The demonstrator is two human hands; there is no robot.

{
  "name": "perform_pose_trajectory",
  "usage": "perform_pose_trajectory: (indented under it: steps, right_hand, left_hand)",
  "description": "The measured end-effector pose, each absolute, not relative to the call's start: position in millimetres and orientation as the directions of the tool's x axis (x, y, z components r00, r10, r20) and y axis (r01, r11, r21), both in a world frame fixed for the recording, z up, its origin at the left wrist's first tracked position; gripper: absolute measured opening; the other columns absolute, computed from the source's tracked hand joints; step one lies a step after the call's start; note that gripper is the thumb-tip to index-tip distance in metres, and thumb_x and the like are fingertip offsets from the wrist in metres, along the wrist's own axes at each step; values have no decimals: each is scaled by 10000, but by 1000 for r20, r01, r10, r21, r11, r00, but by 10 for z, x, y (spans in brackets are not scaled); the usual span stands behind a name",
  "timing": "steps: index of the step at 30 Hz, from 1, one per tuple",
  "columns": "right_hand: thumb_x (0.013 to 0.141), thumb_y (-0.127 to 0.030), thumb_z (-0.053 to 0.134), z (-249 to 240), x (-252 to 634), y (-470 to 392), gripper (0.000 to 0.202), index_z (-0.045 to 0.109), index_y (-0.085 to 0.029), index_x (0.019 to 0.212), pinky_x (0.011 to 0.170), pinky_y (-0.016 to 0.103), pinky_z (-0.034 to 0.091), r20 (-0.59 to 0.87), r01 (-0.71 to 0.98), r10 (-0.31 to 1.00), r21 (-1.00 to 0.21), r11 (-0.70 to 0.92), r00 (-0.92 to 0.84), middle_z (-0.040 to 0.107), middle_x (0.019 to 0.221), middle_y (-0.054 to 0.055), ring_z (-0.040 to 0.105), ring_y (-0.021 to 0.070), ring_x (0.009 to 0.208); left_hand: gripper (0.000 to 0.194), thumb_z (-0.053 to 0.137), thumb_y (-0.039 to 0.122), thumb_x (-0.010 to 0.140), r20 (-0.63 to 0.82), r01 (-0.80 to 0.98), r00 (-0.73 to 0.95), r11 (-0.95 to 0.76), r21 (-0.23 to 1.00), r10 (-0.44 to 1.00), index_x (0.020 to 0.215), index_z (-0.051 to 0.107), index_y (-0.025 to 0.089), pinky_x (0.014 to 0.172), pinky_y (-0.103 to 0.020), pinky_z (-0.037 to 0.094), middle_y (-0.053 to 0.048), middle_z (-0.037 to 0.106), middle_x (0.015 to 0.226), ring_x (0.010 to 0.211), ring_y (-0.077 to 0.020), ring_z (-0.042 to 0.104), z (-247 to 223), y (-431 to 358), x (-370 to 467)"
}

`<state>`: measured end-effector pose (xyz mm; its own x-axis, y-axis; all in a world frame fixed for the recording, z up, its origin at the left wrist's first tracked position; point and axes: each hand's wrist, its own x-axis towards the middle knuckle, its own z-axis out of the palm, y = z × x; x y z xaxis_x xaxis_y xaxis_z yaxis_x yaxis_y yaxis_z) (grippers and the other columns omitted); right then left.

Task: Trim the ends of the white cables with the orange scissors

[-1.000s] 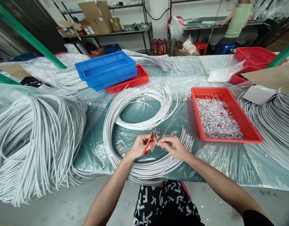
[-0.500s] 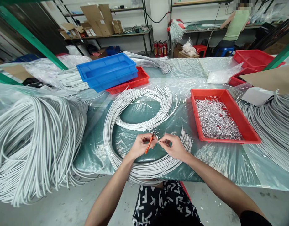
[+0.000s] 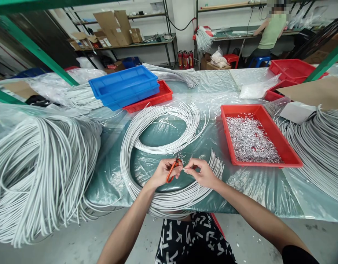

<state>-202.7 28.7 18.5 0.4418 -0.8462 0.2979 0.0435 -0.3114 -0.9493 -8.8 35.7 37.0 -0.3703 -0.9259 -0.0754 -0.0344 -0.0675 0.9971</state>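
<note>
Pinching a small pale piece (image 3: 184,169) b/w thumb & finger, the R hand (image 3: 203,173) works just beside the L hand (image 3: 162,173), fingertips nearly meeting over the near cable coil (image 3: 171,200). L hand is closed round orange-handled snips (image 3: 169,173), tips pointing far; whether its fingertips also grip the piece, can't tell. Piece is too small to ID, poss. a cable end or fitting.

Step in hand looks like fine two-hand work on that one piece, judging by the fingertip hold. Next move prob. calls for a steady R pinch & the snips kept under control, blades off the fingers.

Loose scraps (image 3: 182,157) lie on the table (image 3: 235,190) just far of the hands. Far cable coil (image 3: 158,149) sits beyond; red tray (image 3: 291,161) w/ silvery bits (image 3: 251,139) stands to the R, cable heap (image 3: 48,165) to the L.
</note>
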Motion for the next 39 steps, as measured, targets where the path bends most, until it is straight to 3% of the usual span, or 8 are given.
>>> perform_pose_trajectory:
  steps: [5, 12, 18, 23, 32, 39]
  right_hand:
    - [879, -362, 652, 187, -2012, 288, 242, 626, -160, 749, 557, 238, 419, 224, 123, -855, -974, -188, 467, 593, 657, 0, 519, 115, 576]
    - [926, -339, 570, 143, -2006, 289, 235, 651, -167, 787, 575, 245, 392, 328, -71, -877, -925, -374, 352, 584, 666, 9, 506, 127, 604]
    - [924, -356, 557, 108, -2002, 246, 241, 661, -167, 816, 582, 246, 414, 228, -30, -921, -968, -250, 315, 593, 685, 11, 534, 131, 612]
    - [919, -426, 550, 77, -2000, 258, 293, 664, -168, 838, 513, 239, 379, 129, 48, -928, -992, -119, 350, 512, 605, -19, 475, 118, 539]
    - [891, -488, 587, 71, -1973, 192, 318, 623, -181, 819, 484, 246, 371, 131, 46, -958, -991, -123, 255, 477, 561, -42, 451, 112, 481]
    - [963, -434, 508, 475, -2277, 813, 291, 611, -190, 1082, 553, 265, 426, 129, 15, -954, -991, -129, 271, 557, 571, -35, 505, 132, 516]
  left_hand:
    - [348, 746, 434, 758, -61, -10, -368, -62, 998, -928, 665, 599, 133, 481, -210, 406, 7, 560, 535, 460, -94, 509, 360, 355, -93]
    - [272, 681, 370, 825, 46, -67, -220, 62, 996, -974, 709, 616, 133, 509, -210, 396, 17, 552, 523, 464, -82, 473, 319, 335, -95]
    - [223, 662, 294, 814, 84, -181, -35, 89, 980, -996, 673, 606, 132, 529, -206, 381, 12, 555, 572, 519, -85, 475, 251, 293, -68]
    - [228, 644, 304, 797, 63, -304, -15, 65, 950, -998, 659, 617, 125, 556, -213, 380, 6, 548, 617, 557, -92, 459, 137, 215, -33]
    - [259, 609, 337, 807, 171, -380, 89, 125, 916, -981, 648, 598, 134, 544, -207, 334, 26, 490, 582, 550, -89, 402, 61, 127, 66]
    - [283, 609, 378, 799, 205, -367, 83, 161, 916, -975, 661, 625, 132, 533, -207, 331, 23, 505, 571, 537, -94, 404, 38, 161, 48]
